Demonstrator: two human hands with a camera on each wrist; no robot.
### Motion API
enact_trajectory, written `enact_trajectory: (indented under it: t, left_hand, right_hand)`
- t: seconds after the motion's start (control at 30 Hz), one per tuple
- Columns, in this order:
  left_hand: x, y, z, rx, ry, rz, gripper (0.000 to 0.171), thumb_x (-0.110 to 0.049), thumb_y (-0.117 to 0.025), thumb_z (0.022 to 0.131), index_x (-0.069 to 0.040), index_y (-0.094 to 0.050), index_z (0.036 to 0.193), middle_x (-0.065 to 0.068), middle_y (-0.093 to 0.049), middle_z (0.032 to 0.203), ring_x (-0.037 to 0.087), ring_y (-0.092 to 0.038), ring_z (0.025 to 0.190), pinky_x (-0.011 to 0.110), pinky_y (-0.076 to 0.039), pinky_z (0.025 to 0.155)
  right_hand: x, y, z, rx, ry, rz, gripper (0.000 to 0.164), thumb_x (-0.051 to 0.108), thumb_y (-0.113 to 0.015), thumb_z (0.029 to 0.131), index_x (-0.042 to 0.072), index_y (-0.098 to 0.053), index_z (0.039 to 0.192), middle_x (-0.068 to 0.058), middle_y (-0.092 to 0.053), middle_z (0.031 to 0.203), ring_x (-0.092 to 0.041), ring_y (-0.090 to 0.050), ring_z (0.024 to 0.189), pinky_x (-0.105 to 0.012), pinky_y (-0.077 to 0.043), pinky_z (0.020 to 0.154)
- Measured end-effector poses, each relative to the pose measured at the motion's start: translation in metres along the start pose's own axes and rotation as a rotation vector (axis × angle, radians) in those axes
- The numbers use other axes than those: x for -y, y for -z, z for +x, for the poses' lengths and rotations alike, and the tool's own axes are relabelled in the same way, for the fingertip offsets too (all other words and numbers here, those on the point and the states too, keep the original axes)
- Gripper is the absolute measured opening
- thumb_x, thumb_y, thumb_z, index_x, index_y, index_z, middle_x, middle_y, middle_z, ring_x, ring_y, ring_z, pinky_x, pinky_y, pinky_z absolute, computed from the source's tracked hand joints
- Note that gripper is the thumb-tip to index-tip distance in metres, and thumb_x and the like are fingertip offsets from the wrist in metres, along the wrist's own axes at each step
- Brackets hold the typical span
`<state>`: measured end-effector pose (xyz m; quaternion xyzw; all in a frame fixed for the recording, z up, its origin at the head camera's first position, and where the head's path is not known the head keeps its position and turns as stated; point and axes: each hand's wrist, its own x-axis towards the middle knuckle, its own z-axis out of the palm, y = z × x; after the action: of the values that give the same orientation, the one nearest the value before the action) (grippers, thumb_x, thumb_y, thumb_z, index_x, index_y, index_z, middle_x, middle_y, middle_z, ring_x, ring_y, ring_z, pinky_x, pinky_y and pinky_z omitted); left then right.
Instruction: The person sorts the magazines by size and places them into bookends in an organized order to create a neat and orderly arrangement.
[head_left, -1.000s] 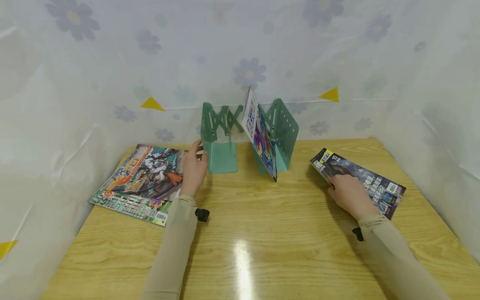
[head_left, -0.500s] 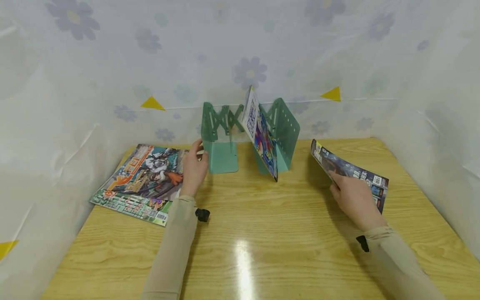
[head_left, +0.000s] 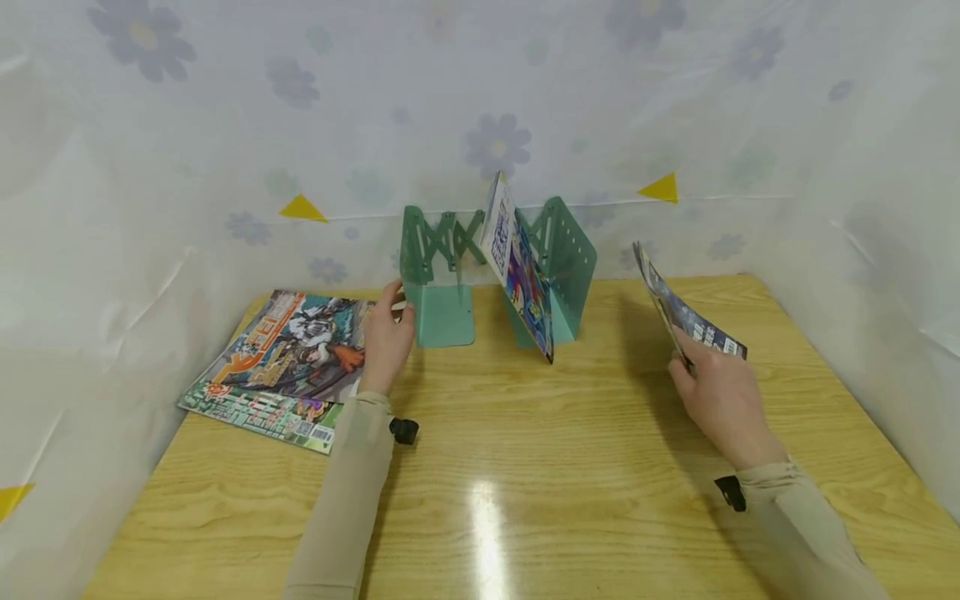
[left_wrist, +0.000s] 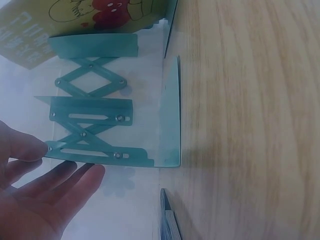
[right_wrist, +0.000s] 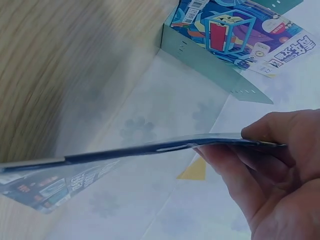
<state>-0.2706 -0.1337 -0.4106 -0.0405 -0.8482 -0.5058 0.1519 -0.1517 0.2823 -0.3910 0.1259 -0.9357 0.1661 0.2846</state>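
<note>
Two overlapping magazines (head_left: 288,342) lie at the left of the counter (head_left: 570,500), beside the left hand (head_left: 387,342), whose fingers touch the left end of the green expanding rack (head_left: 446,321), though whether they pinch it I cannot tell. One colourful magazine (head_left: 522,271) stands in the rack; farther right, the right hand (head_left: 723,400) pinches a dark magazine (head_left: 693,321), tipped up more steeply than a second ago, apparently readying it for carrying.

Left hand (left_wrist: 40,200) on the end of the green bookend (left_wrist: 90,106), olive magazine (left_wrist: 82,17) beyond, wooden table (left_wrist: 250,120) alongside.
</note>
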Motion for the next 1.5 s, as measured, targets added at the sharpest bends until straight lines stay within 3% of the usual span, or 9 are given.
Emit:
enact_trajectory:
  t: [0.13,0.3,0.43,0.67,0.83,1.1,1.2,1.4,1.5]
  left_hand:
    - [0.001,0.0,0.0,-0.002,-0.007,-0.001,0.046,-0.018,-0.051,0.103,-0.02,-0.045,0.148,0.014,-0.055,0.134,0.033,-0.06,0.109,0.049,-0.052,0.086]
    - [0.0,0.0,0.0,0.002,-0.009,-0.008,0.045,-0.018,-0.05,0.104,-0.021,-0.044,0.148,0.014,-0.055,0.134,0.032,-0.06,0.109,0.048,-0.052,0.086]
    - [-0.001,0.0,-0.002,0.004,-0.002,-0.011,0.045,-0.018,-0.05,0.104,-0.021,-0.045,0.148,0.014,-0.056,0.134,0.032,-0.06,0.108,0.048,-0.052,0.086]
    - [0.002,-0.001,-0.003,0.001,-0.004,-0.014,0.045,-0.018,-0.051,0.103,-0.02,-0.045,0.148,0.014,-0.055,0.134,0.032,-0.06,0.109,0.049,-0.052,0.087]
    - [0.001,-0.001,-0.002,0.001,-0.007,-0.011,0.044,-0.018,-0.051,0.104,-0.02,-0.045,0.148,0.014,-0.055,0.134,0.032,-0.059,0.11,0.048,-0.051,0.088]
    - [0.0,-0.001,0.0,-0.009,-0.01,-0.008,0.044,-0.017,-0.051,0.103,-0.018,-0.046,0.147,0.014,-0.056,0.133,0.032,-0.06,0.109,0.048,-0.051,0.089]
    - [-0.001,-0.001,0.0,-0.012,-0.008,-0.01,0.044,-0.017,-0.05,0.103,-0.018,-0.046,0.147,0.014,-0.056,0.133,0.032,-0.06,0.109,0.047,-0.051,0.089]
    - [-0.002,0.0,-0.001,-0.013,-0.011,-0.019,0.044,-0.017,-0.051,0.103,-0.018,-0.046,0.147,0.014,-0.056,0.133,0.032,-0.06,0.108,0.047,-0.051,0.089]
    - [-0.002,0.0,-0.001,-0.011,-0.014,-0.021,0.044,-0.016,-0.051,0.103,-0.018,-0.046,0.147,0.015,-0.056,0.133,0.032,-0.06,0.108,0.047,-0.051,0.089]
  right_hand:
    - [0.002,0.004,-0.001,-0.064,-0.026,0.021,0.042,-0.004,-0.067,0.087,-0.009,-0.061,0.128,-0.009,-0.051,0.05,-0.008,-0.023,0.037,-0.025,-0.023,0.037]
    - [0.001,0.007,-0.001,-0.147,-0.038,0.028,0.035,-0.004,-0.067,0.086,-0.007,-0.067,0.121,-0.028,-0.067,0.073,-0.011,-0.028,0.036,-0.026,-0.023,0.035]
    - [-0.002,0.008,-0.001,-0.208,-0.043,0.039,0.03,-0.003,-0.066,0.087,-0.001,-0.072,0.116,-0.024,-0.07,0.076,-0.008,-0.029,0.033,-0.024,-0.022,0.033]
    - [-0.005,0.007,0.001,-0.289,-0.055,0.1,0.012,-0.001,-0.067,0.089,0.001,-0.075,0.098,-0.02,-0.072,0.086,-0.035,-0.067,0.053,-0.011,-0.038,0.045]
    - [-0.006,0.005,0.002,-0.323,-0.093,0.134,0.015,0.0,-0.065,0.091,-0.001,-0.075,0.102,-0.021,-0.072,0.086,-0.039,-0.068,0.062,0.003,-0.032,0.063]
    - [-0.005,0.004,0.007,-0.355,-0.151,0.156,0.013,0.006,-0.064,0.094,0.0,-0.074,0.089,-0.019,-0.072,0.08,-0.04,-0.069,0.07,0.003,-0.03,0.07]
    - [-0.005,0.002,0.008,-0.363,-0.182,0.161,0.016,0.01,-0.064,0.095,0.001,-0.074,0.085,-0.018,-0.071,0.076,-0.036,-0.07,0.071,0.002,-0.032,0.07]
    - [-0.007,0.0,0.009,-0.371,-0.259,0.199,0.022,0.017,-0.064,0.096,0.0,-0.075,0.09,-0.018,-0.072,0.081,0.021,-0.054,0.08,0.002,-0.034,0.072]
    - [-0.008,0.001,0.009,-0.372,-0.312,0.229,0.026,0.019,-0.063,0.096,-0.002,-0.072,0.084,-0.019,-0.071,0.077,0.023,-0.052,0.077,0.001,-0.036,0.068]
